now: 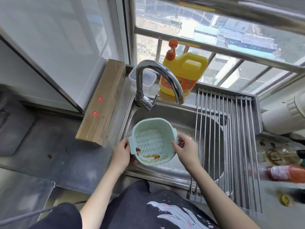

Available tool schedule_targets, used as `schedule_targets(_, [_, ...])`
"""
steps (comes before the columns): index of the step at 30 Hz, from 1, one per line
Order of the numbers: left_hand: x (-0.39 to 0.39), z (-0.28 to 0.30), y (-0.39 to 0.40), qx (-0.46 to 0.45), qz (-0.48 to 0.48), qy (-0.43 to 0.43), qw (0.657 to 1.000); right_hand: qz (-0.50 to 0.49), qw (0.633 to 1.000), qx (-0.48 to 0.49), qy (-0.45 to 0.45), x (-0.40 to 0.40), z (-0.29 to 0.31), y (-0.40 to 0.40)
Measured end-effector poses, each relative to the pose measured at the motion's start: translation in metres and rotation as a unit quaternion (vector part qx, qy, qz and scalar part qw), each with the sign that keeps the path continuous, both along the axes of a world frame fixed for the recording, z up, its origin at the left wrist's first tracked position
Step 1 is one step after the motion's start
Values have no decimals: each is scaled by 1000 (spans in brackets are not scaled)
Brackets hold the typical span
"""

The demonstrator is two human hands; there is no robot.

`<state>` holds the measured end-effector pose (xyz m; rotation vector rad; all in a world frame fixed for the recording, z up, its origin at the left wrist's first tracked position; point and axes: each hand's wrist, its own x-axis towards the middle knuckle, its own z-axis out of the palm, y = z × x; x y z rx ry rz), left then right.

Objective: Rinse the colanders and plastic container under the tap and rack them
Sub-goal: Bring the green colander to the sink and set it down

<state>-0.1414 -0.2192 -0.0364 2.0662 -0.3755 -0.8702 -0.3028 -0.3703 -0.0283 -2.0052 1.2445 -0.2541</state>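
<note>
I grip the pale green colander (152,142) by both rims, left hand (121,152), right hand (185,148); the tap spout (179,100) sits up-right, nearer my right.

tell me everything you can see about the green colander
The colander is pale mint-green plastic, squarish with rounded corners and small side handles. Its base is a white-looking grid of slots. Orange-red sauce streaks smear the inside wall nearest the person. It is held tilted over the sink, below and in front of the tap, with no water running. The left hand and right hand grip opposite sides.
</note>
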Motion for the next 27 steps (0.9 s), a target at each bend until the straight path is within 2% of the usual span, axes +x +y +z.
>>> schedule_targets(5, [7, -2, -11, 32, -20, 26, 999, 22, 999, 18, -17, 2, 7, -19])
schedule_targets(9, [7, -11, -19, 58, -23, 39, 997, 57, 996, -11, 73, 5, -1, -35])
schedule_targets(14, [9, -23, -23, 66, -17, 92, 993, 25, 991, 117, -56, 10, 3, -40])
schedule_targets(17, [10, -30, -33, 80, -28, 95, 992, 3, 987, 144, -74, 11, -2, -45])
schedule_targets(19, [12, -33, -40, 102, -36, 95, 990, -27, 984, 156, -86, 9, -6, -47])
schedule_targets(22, [13, -42, -48, 126, -55, 98, 986, -122, 973, 166, -103, 8, -8, -53])
schedule_targets(25, [8, -50, -51, 145, -47, 101, 983, -230, 952, 198, -49, 10, -23, -60])
schedule_targets(27, [4, -53, -53, 158, -55, 97, 981, -295, 923, 248, -21, 16, -36, -54])
